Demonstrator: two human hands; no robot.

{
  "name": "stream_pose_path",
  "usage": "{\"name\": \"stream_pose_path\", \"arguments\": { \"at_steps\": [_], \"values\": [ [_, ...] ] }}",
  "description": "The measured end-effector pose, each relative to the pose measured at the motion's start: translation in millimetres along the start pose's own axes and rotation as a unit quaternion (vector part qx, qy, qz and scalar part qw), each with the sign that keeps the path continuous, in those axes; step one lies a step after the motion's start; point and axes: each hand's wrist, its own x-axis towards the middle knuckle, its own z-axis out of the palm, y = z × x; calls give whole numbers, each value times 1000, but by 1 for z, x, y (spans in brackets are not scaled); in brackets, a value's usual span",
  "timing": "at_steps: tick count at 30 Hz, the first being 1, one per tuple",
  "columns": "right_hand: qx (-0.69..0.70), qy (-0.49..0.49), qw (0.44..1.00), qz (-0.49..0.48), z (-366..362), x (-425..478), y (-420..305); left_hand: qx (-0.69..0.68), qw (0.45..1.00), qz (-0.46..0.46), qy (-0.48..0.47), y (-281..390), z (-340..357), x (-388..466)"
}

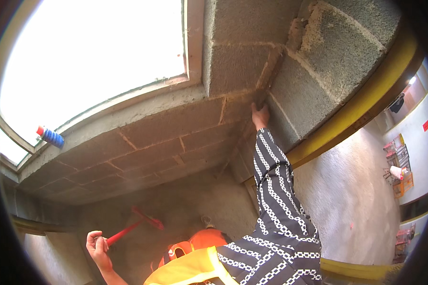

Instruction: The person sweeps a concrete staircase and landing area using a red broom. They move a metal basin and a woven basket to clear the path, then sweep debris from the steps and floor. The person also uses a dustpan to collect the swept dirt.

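Note:
My right hand [260, 117] reaches up into the inner corner of a concrete block wall [167, 124]. Its fingertips are lost in shadow there, so whether they hold anything is unclear. A black sleeve with white chain-pattern stripes covers that arm. Lower left, my left hand [99, 248] is closed around the handle of a red long-handled tool [123, 232]. The tool's crosswise head points away from me, close above the dim grey floor; its exact kind is hard to tell.
A bright window [103, 46] fills the upper left. On its sill stands a blue bottle with a red cap [52, 137]. A yellow frame edge [346, 117] curves past my right arm. Beyond it, chairs [397, 153] stand in another space. Orange garments [192, 260] show below me.

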Motion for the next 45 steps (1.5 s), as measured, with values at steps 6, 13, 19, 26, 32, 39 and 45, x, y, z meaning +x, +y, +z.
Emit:
{"name": "stream_pose_path", "arguments": {
  "at_steps": [6,13,19,26,32,39,45],
  "values": [
    [-58,18,995,-82,5,-46,19,-14,1000,-4,-7,2,19,13],
    [-7,-16,988,-155,-66,-153,9,-19,999,12,-45,2,17,32],
    [-22,67,995,-70,-133,-195,37,-19,997,26,-73,-16,9,48],
    [-89,113,989,19,-156,-185,142,-17,990,49,-135,-25,19,70],
    [-169,57,983,-31,-147,-165,191,-17,970,135,-203,32,51,58],
    [-379,-87,918,-74,-157,-172,147,-103,952,210,-196,80,45,16],
    [9,-446,878,-174,-55,-307,-18,-220,904,318,-184,103,27,-14]
  ]
}}
